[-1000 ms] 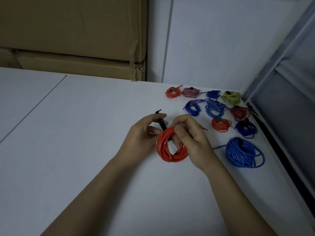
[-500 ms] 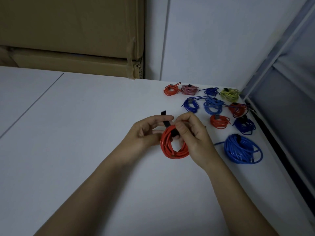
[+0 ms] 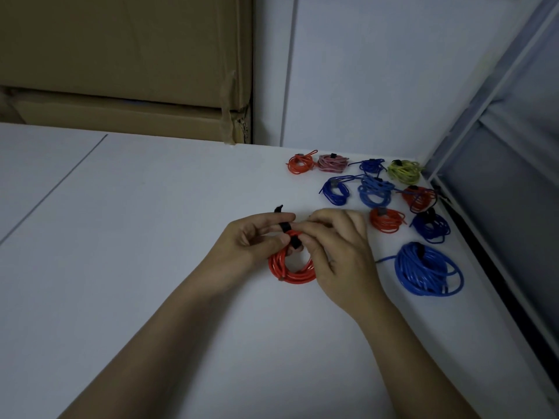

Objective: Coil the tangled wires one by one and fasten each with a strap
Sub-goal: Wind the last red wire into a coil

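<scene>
Strap [image 3: 286, 227] now wrapped over red coil [image 3: 290, 272]; left hand [image 3: 252, 241], right hand [image 3: 338, 252] pinching strap.

The black strap [image 3: 295, 241], upright a second ago, now lies wrapped over the top of the red coil [image 3: 290, 269], its free tail bent across the left hand [image 3: 252, 243] fingers.

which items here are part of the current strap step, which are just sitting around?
In use:
- red wire coil, held over the table
- black strap, looped over the coil's top
- left hand, pinching the strap
- right hand, gripping coil and strap

Lying about:
- large blue coil, strapped
- small strapped coils behind it
- cardboard boxes
</scene>
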The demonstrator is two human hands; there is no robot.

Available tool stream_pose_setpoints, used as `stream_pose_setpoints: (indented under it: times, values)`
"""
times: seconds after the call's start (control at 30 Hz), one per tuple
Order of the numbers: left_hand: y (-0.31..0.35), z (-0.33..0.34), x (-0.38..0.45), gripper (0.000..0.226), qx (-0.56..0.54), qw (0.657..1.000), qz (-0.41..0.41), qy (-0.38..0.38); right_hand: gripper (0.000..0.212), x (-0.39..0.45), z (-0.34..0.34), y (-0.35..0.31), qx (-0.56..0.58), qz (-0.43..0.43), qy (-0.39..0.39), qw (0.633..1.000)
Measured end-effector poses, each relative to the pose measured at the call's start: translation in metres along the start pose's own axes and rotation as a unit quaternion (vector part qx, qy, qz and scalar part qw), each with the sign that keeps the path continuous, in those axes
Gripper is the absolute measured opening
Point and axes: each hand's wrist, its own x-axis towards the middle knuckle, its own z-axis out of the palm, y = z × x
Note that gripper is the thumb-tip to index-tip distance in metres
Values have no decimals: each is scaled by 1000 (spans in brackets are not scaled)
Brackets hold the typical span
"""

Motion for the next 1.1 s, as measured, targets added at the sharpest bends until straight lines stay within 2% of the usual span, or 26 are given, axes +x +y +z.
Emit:
stream_pose_setpoints:
  times: [0.1,0.2,0.4,0.5,0.7,0.83,0.9,0.97,1.03,1.1]
  values:
    - [0,-2,1,31,8,1000,-5,7,29,-2,0,0,0,-42,-36,998]
    - [-2,-4,1,31,10,1000,-10,12,31,-3,-1,2,42,-45,-57,996]
    - [-5,-3,3,29,-4,1000,-22,5,17,-2,3,2,57,-32,10,998]
    - [-4,-3,3,27,-4,1000,-17,-4,5,-1,1,2,82,-12,4,997]
    - [-4,-2,1,34,32,998,-21,-48,3,-3,3,6,48,-87,0,995]
    - [-1,-2,-1,39,6,997,-43,-65,13,-5,4,4,104,-40,6,994]
    - [-1,-4,-1,41,6,996,-43,-73,7,-5,3,0,196,42,-1,980]
    - [-2,-5,-2,42,8,996,-39,-74,15,-4,2,-2,239,103,-7,966]
    - [-1,-6,-1,42,-1,997,-40,-64,10,-4,2,-1,190,47,0,981]
    - [0,-7,0,41,-7,998,-35,-60,15,-5,5,0,117,-23,24,993]
